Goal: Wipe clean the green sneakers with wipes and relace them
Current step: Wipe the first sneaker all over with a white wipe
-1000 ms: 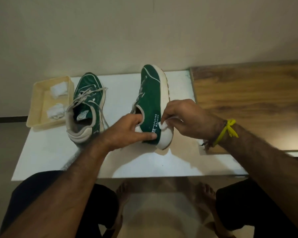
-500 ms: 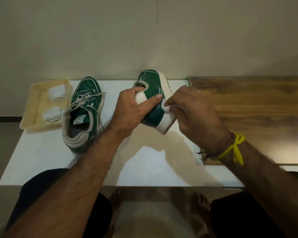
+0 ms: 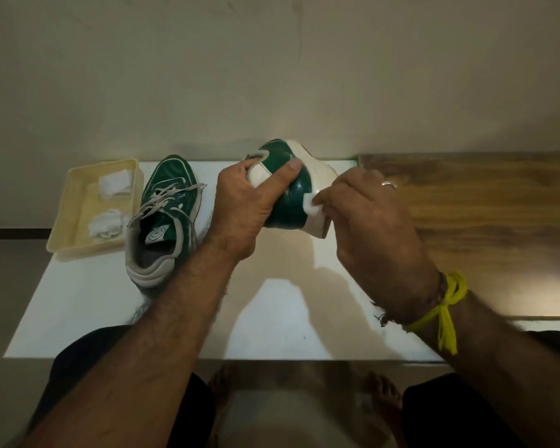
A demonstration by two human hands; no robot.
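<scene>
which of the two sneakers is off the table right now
The sneaker held up in the left hand; the laced sneaker beside the tray sits flat on the table.

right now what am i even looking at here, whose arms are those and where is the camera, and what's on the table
There is no machine here. The arms belong to a person, and the single camera is worn on their head, looking forward and down at their own hands; their knees and bare feet show at the bottom.

The left hand grips a green sneaker with a white sole, lifted off the table with its heel end towards the camera. The right hand pinches a small white wipe and presses it against the sneaker where green meets white sole.

On the white tabletop stands the second green sneaker with loose pale laces. Left of it sits a shallow cream plastic tray holding two crumpled white wipes. To the right lies a brown wooden board.
</scene>
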